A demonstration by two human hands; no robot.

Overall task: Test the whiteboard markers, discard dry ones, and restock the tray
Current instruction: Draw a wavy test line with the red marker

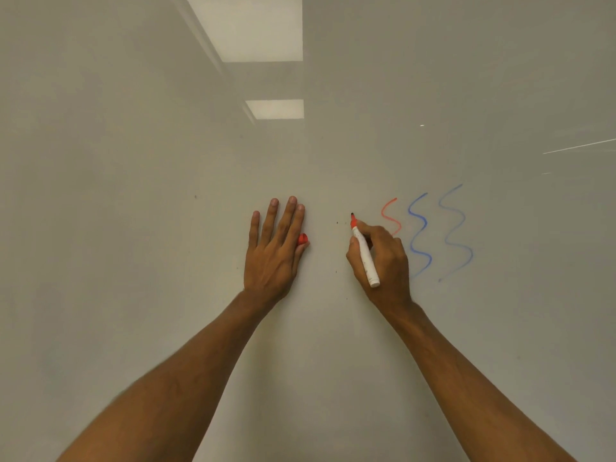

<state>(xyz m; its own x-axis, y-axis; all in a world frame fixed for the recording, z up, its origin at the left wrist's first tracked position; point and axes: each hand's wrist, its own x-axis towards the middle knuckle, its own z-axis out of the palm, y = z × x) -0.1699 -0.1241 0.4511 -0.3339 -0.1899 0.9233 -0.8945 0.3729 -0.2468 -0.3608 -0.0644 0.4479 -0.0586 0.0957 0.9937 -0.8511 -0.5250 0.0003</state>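
Two bare forearms come in from 7 and 5 o'clock and meet the whiteboard (133, 195), which runs past every side of the view.

The left hand (271, 251) lies flat against the board, fingers straight and pointing to 12 o'clock. Its thumb tucks in and pinches a red cap (302, 239) against the side of the index finger. Only the cap's rounded end shows.

Well apart, at 3 o'clock of it, the right hand (386, 261) grips the marker (365, 258) in a writing hold. The white barrel's long axis runs from its butt at 5 o'clock to its red collar and dark tip at 11 o'clock. Whether the tip touches the board cannot be told.

Just past the knuckles at 1 o'clock is a red squiggle (390, 216), its lower end hidden by the hand. Two blue squiggles (420, 235) stand at 3 o'clock of it.

Plain board stretches toward 9 and 12 o'clock, where reflected ceiling lights (253, 28) show.
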